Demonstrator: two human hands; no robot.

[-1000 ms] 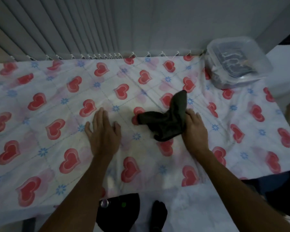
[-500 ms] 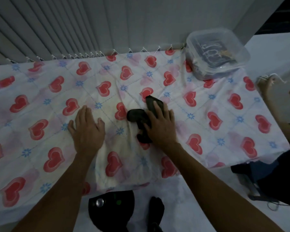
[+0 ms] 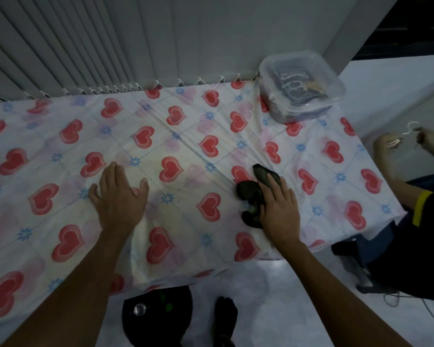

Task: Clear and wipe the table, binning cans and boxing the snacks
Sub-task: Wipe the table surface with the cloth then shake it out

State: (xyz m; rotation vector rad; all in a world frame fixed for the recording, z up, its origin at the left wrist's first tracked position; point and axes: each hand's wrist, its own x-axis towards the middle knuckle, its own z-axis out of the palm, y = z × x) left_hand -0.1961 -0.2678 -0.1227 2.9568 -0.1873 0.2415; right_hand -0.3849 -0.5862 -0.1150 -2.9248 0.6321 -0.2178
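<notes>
A table draped in a white cloth with red hearts (image 3: 186, 136) fills the view. My right hand (image 3: 278, 209) presses flat on a dark crumpled wiping cloth (image 3: 251, 194) at the table's right middle, fingers over its top. My left hand (image 3: 118, 196) lies palm down on the tablecloth left of centre, fingers spread, holding nothing. A clear lidded plastic box (image 3: 301, 83) with dark snack packets inside stands at the back right corner.
A black bin (image 3: 158, 314) with a can inside stands on the floor below the table's near edge, beside my dark-socked foot (image 3: 224, 319). Another person (image 3: 411, 196) sits at the right edge, hands holding something small. Vertical blinds hang behind the table.
My right hand came down on top of the dark cloth, flattening it, and has slid with it to the right across the table. My left hand stays pressed flat.
</notes>
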